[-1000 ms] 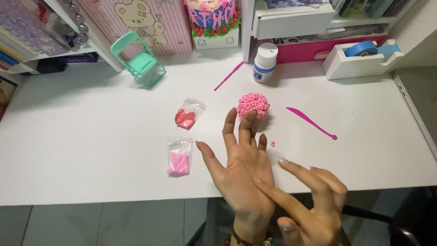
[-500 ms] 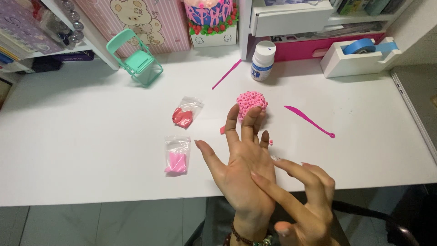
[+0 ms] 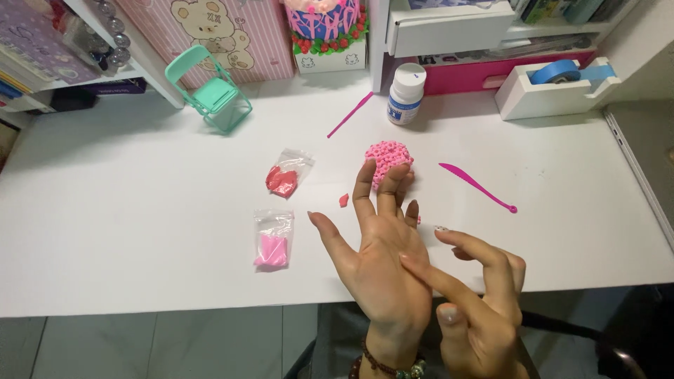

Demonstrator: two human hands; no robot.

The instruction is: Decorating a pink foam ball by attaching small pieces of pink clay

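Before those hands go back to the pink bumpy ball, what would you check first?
1. Left hand free: ok, open palm up, holding nothing.
2. Right hand free: ok, its index fingertip presses the left palm.
3. Anything rolled on the palm: cannot tell.
4. Pink bumpy ball reachable: ok, just beyond the left fingertips on the white table.
5. Pink sculpting tool handy: ok, right of the ball.
6. Small pink bit loose: ok, lying by itself.

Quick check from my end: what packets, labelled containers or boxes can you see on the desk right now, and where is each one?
Clear bag of red clay: desk middle, left of the pink textured ball.
Clear bag of pink clay: nearer the front edge, left of the left hand.
White bottle, blue-and-white label: desk back.
Pink bear-print box: back left.
White tape dispenser, blue roll: back right.
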